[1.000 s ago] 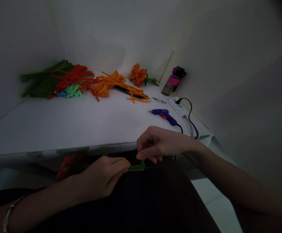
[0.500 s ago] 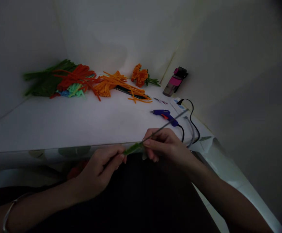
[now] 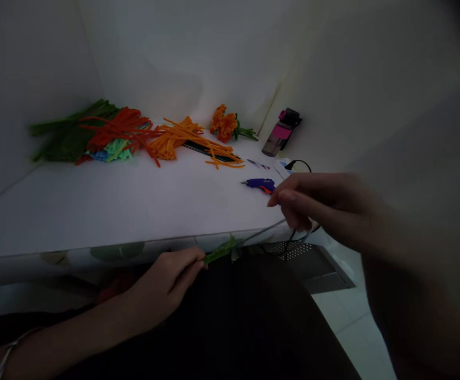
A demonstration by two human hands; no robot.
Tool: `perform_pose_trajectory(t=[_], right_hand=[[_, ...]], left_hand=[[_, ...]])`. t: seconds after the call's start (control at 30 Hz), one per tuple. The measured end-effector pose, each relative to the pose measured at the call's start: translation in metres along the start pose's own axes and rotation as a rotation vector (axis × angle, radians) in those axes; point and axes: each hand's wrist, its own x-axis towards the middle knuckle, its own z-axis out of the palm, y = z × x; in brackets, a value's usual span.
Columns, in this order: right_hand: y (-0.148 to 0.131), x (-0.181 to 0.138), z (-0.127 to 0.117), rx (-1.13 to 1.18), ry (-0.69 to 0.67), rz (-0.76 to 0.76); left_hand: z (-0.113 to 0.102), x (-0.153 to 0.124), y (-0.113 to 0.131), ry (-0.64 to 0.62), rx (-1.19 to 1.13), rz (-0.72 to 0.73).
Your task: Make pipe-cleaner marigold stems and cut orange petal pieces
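One white counter (image 3: 135, 206) carries the glue gun (image 3: 259, 183), which we use as the reference for all positions. Well to the left of the glue gun, we find a green bundle (image 3: 69, 142) of fuzzy stems, overlapped by a red bundle (image 3: 119, 129). Beyond and left of the glue gun, an orange bundle (image 3: 169, 145) fans over some dark rods (image 3: 195, 148). Beyond the glue gun, slightly left, lies an orange flower cluster (image 3: 226, 126) with green stems; slightly right is a bottle (image 3: 280, 132) with a pink band.

Our right hand (image 3: 325, 203) is at the right of the glue gun, hiding its handle. Its fingers are drawn together; we cannot tell whether they grip anything. Our left hand (image 3: 174, 274) is to the near left of the glue gun, off the front edge. Its fingers pinch one end of a green fuzzy piece (image 3: 220, 250), which slants toward the glue gun's near side. From the piece's other end, a thin grey wire (image 3: 261, 231) runs on the near side of the glue gun to just below our right hand.
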Motion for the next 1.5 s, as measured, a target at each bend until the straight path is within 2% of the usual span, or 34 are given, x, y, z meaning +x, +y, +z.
perform_pose_trajectory(t=[0.1, 0.17, 0.2, 0.23, 0.3, 0.33, 0.4, 0.5, 0.6, 0.73, 0.83, 0.93, 1.0, 1.17, 1.3, 1.4, 1.5], right_hand=[[0.032, -0.008, 0.008, 0.104, 0.233, 0.111], [0.05, -0.01, 0.021, 0.263, 0.374, 0.152], [0.056, -0.011, 0.03, 0.351, 0.373, 0.173], [0.06, -0.013, 0.04, 0.426, 0.312, 0.196], [0.06, -0.017, 0.061, 0.506, 0.076, 0.258], [0.057, -0.019, 0.072, 0.535, 0.012, 0.265], [0.049, -0.024, 0.09, 0.564, -0.016, 0.234], [0.036, -0.026, 0.105, 0.539, 0.02, 0.12], [0.03, -0.023, 0.106, 0.567, 0.06, 0.046], [0.027, -0.021, 0.104, 0.599, 0.106, 0.049], [0.026, -0.025, 0.105, 0.525, 0.192, 0.023], [0.025, -0.029, 0.109, 0.428, 0.256, -0.067], [0.025, -0.031, 0.111, 0.369, 0.285, -0.144], [0.028, -0.029, 0.113, 0.256, 0.308, -0.29], [0.032, -0.026, 0.112, 0.24, 0.25, -0.333], [0.037, -0.022, 0.112, 0.333, 0.166, -0.344], [0.044, -0.013, 0.113, 0.532, 0.017, -0.315]], left_hand=[[0.0, -0.001, 0.0, -0.025, -0.276, -0.1], [0.001, 0.0, 0.0, -0.028, -0.452, -0.134], [0.003, 0.0, -0.001, -0.03, -0.528, -0.145], [0.004, 0.001, -0.001, -0.036, -0.596, -0.157], [0.007, 0.003, 0.0, -0.044, -0.709, -0.19], [0.009, 0.003, 0.001, -0.041, -0.746, -0.205], [0.012, 0.004, 0.003, -0.018, -0.791, -0.231], [0.015, 0.005, 0.007, 0.01, -0.762, -0.23], [0.014, 0.007, 0.01, -0.007, -0.632, -0.142], [0.014, 0.008, 0.011, 0.005, -0.531, -0.081], [0.019, 0.005, 0.011, 0.079, -0.527, -0.125], [0.026, 0.001, 0.011, 0.167, -0.538, -0.244], [0.03, -0.001, 0.013, 0.189, -0.543, -0.264], [0.029, 0.002, 0.018, 0.132, -0.539, -0.079], [0.025, 0.004, 0.019, 0.147, -0.443, -0.052], [0.025, 0.003, 0.017, 0.139, -0.479, -0.109], [0.026, 0.005, 0.013, 0.014, -0.669, -0.207]])
